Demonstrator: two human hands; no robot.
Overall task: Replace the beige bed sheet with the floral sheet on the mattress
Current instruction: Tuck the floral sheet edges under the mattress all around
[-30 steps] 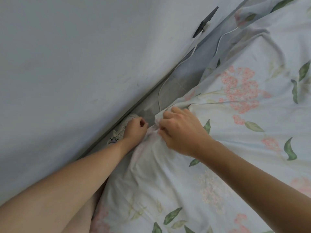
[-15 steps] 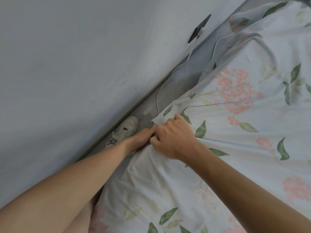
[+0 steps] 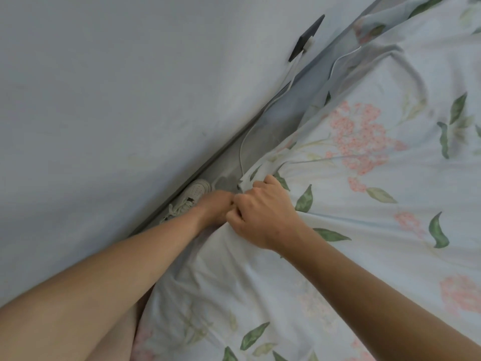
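Where the plain pale grey wall (image 3: 104, 100) filled the left of the view, nothing of the task lay against it; a dark flat wall plate (image 3: 307, 37) sat well up and beyond the fingers, with a thin white cable (image 3: 244, 149) trailing down to the grey floor strip (image 3: 281, 115). An off-white laced sneaker (image 3: 192, 194) lay on that strip just past the left knuckles.

Left hand (image 3: 216, 207): fingers curled tight, seemingly gripping the edge of the pale blue cotton floral sheet with pink blossoms and green leaves (image 3: 364, 204); its fingertips were buried in the fold, so the exact pinch could not be told. Right hand (image 3: 263, 214): knuckles touching the left, fingers curled and bunching the sheet's corner, a small flap sticking up just beyond the fingertips.

Judged step: floral sheet already spread over the mattress, corner being fitted or tucked at the wall side. Next move likely calls for drawing the bunched corner down over the mattress edge and pushing it under, keeping the cable and shoe clear of the fold.

To the right of the fingers the sheet ran wrinkled across the bed, with one long raised crease far off.

Hidden: the mattress itself, wholly covered; the beige sheet, nowhere in view; both forearms cut by the lower frame edge.
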